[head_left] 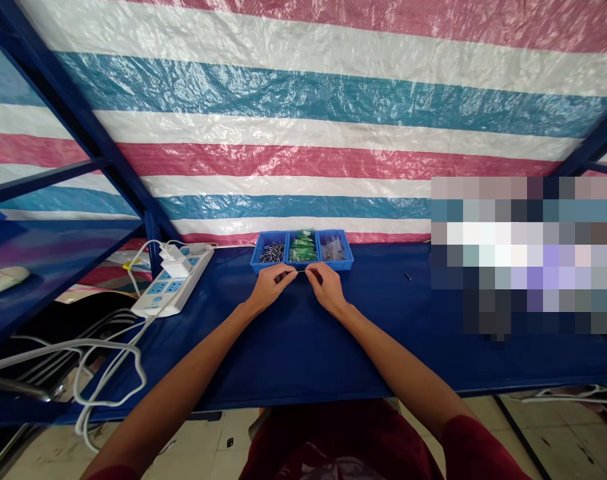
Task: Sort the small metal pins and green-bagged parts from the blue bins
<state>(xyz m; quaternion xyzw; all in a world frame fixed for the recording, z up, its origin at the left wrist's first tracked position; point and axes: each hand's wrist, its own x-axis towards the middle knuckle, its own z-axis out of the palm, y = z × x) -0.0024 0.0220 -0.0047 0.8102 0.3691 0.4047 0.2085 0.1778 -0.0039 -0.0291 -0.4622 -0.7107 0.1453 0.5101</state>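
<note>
A thin, light-coloured piece (302,271) stretches between my two hands, just in front of the blue three-part bin (256,267). My left hand (272,285) pinches its left end between thumb and fingers. At its right end, my right hand (325,283) is closed in the same way. The bin's left compartment holds small dark and silver parts (273,252), the middle one green packets (303,247), and the right one clear or greyish small bags (332,249). What exactly the thin piece is cannot be made out.
A white power strip (183,288) with plugs and looping white cables (138,360) lies at the left. One small dark part (408,276) rests on the blue table (303,353). The far right is pixelated. A mouse (6,281) sits on the left shelf.
</note>
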